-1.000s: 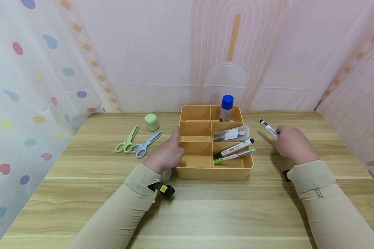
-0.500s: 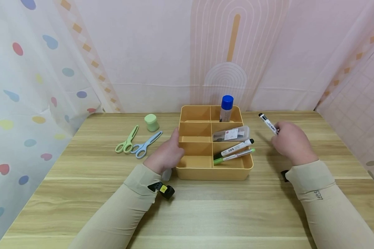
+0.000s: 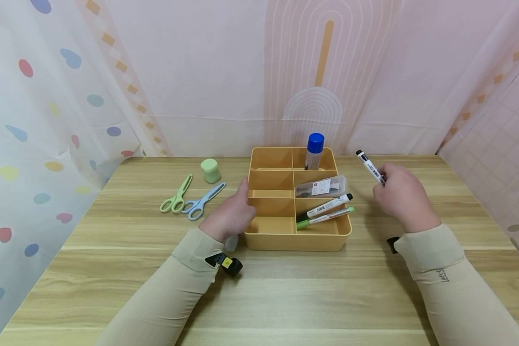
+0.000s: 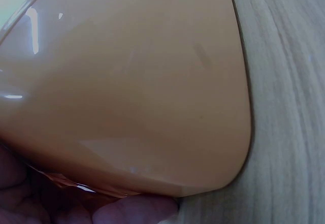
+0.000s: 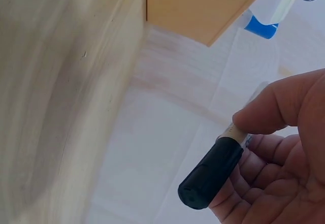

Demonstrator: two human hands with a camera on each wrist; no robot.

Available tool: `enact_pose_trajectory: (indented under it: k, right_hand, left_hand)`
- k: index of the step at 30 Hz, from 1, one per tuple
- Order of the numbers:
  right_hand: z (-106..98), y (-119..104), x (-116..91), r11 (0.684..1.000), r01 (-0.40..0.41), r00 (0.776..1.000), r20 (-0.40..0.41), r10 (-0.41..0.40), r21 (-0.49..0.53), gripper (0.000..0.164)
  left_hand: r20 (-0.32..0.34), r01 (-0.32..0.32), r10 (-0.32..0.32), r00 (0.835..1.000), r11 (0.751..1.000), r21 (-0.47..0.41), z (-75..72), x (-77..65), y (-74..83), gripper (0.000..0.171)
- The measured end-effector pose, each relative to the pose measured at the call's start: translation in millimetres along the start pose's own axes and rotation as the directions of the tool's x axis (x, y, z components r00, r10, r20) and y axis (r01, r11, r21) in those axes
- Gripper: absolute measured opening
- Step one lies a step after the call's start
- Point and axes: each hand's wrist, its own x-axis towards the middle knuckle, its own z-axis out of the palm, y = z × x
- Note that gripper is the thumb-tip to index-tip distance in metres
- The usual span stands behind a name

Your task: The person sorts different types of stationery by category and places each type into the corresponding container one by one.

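A tan desk organizer box (image 3: pixel 298 242) with several compartments stands on the table. My left hand (image 3: pixel 231 214) grips its left side wall, with part of the hand over the rim; fingers (image 4: pixel 137 210) show against that wall in the left wrist view. To the right of the box, my right hand (image 3: pixel 404 194) pinches a white marker (image 3: pixel 370 166) between thumb and fingers, above the table. One black end (image 5: pixel 210 173) of it faces the right wrist camera. In the right compartments are a blue-capped glue stick (image 3: pixel 315 151), a clear case (image 3: pixel 322 186), a black-ended marker (image 3: pixel 328 205) and a green-ended pen (image 3: pixel 328 217).
Left of the box lie green scissors (image 3: pixel 177 194) and blue scissors (image 3: pixel 203 201). Behind them stands a small green container (image 3: pixel 210 170). A small pale object (image 3: pixel 231 242) is partly hidden by my left wrist. A patterned curtain (image 3: pixel 216 72) hangs behind the wooden table (image 3: pixel 294 307).
My right hand has moved slightly up and left in the head view, carrying the marker. My left hand and the box have stayed in place.
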Motion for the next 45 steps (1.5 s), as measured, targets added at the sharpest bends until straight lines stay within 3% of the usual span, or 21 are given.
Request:
enact_pose_trajectory:
  k: [17, 23, 28, 35, 45]
  right_hand:
    - [-2.0, -13.1, -7.5, 0.997, 0.022, 0.994, -0.106, -0.014, 0.077, 0.041]
    - [-4.0, -18.7, -10.4, 0.993, 0.057, 0.985, -0.17, -0.039, 0.1, 0.031]
    - [-4.2, -23.2, -13.0, 0.988, 0.091, 0.973, -0.225, -0.06, 0.128, 0.034]
    - [-6.5, -30.0, -17.2, 0.971, 0.129, 0.953, -0.297, -0.065, 0.201, 0.034]
    - [-12.2, -43.2, -27.0, 0.934, 0.176, 0.945, -0.318, -0.072, 0.311, 0.03]
  left_hand:
    - [-0.006, -0.01, 0.01, 1.0, 1.0, 0.022, 0.3, -0.1, -0.2, 0.085]
    - [-0.006, -0.015, 0.015, 1.0, 1.0, 0.013, 0.5, -1.0, -0.8, 0.086]
    - [-0.001, -0.012, 0.012, 1.0, 1.0, 0.016, 0.4, -1.4, -0.8, 0.088]
    - [-0.001, -0.005, 0.005, 1.0, 1.0, 0.019, 0.4, -1.8, -0.2, 0.09]
    - [-0.001, -0.013, 0.013, 1.0, 0.999, 0.029, -0.3, -1.4, -0.5, 0.09]
